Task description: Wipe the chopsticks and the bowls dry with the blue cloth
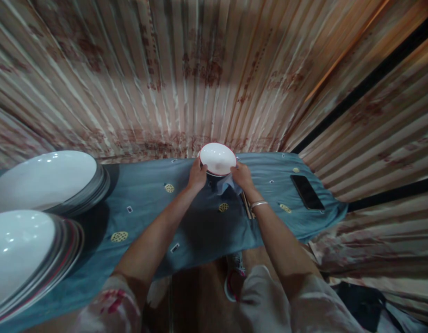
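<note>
A white bowl or deep plate with a red rim (pixel 218 158) is held up over the far side of the table, its inner face tilted toward me. My left hand (pixel 198 175) grips its left edge, thumb on the rim. On the opposite edge my right hand (pixel 241 175) is closed around the rim. A pale greyish cloth (pixel 227 185) hangs below the dish beside my right hand; whether the fingers pinch it too is unclear. Just under my right wrist lie thin wooden sticks, perhaps chopsticks (pixel 247 206).
Two stacks of white plates stand at the left, a farther stack (pixel 47 178) and a nearer stack (pixel 22 259). A black phone (pixel 307 192) lies near the table's right end. The blue-green patterned tablecloth (pixel 147 212) reaches the pleated curtain (pixel 172 92) behind.
</note>
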The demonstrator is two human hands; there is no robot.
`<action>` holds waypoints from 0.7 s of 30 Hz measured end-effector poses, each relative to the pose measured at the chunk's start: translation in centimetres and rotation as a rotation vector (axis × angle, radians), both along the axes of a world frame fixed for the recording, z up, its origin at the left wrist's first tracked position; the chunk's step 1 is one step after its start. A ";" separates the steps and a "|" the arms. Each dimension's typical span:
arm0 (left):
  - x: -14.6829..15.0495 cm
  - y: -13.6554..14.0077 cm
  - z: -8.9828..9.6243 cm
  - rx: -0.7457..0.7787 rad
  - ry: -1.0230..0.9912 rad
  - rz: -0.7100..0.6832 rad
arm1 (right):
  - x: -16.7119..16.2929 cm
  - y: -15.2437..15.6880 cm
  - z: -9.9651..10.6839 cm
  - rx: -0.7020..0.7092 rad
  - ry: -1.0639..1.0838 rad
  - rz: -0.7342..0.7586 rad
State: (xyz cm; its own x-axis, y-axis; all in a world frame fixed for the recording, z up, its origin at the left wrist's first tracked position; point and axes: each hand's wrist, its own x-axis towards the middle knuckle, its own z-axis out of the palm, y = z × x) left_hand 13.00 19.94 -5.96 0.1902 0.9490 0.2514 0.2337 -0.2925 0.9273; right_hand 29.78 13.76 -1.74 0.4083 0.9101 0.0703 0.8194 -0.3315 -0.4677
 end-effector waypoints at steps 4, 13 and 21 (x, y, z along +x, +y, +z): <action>0.2 -0.5 0.2 -0.021 -0.025 0.019 | -0.1 0.1 -0.8 0.059 0.065 -0.035; 0.0 -1.1 0.8 -0.081 -0.039 0.056 | 0.3 -0.3 -1.7 0.181 0.151 -0.010; 0.2 -2.6 0.7 -0.081 -0.009 0.046 | 1.0 -1.4 -1.4 0.145 0.101 -0.009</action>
State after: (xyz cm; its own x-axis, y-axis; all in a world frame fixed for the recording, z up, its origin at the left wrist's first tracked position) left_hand 13.18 17.39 -5.26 0.1441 0.9740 0.1748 0.2364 -0.2054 0.9497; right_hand 30.81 12.31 -3.17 0.4281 0.8897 0.1583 0.7628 -0.2619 -0.5912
